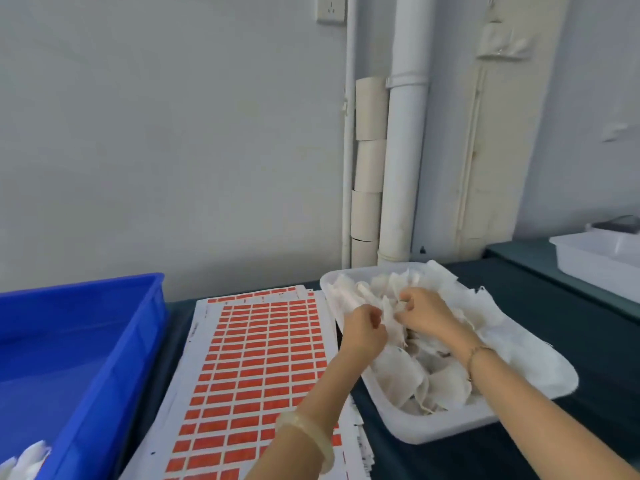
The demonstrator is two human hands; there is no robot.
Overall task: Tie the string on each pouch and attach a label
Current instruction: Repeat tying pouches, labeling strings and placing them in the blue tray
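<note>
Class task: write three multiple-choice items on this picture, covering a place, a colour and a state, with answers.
1. Where does the label sheet lie? A between the blue bin and the white tray; B in the bin; C on the floor.
2. What colour are the labels? A green; B red-orange; C black.
3. What are the hands doing? A lying flat; B peeling a label; C left hand and right hand grip a pouch over the tray.
Answers: A, bin at its left, tray at its right; B, rows of red-orange rectangles; C, curled fingers pinch white fabric.
</note>
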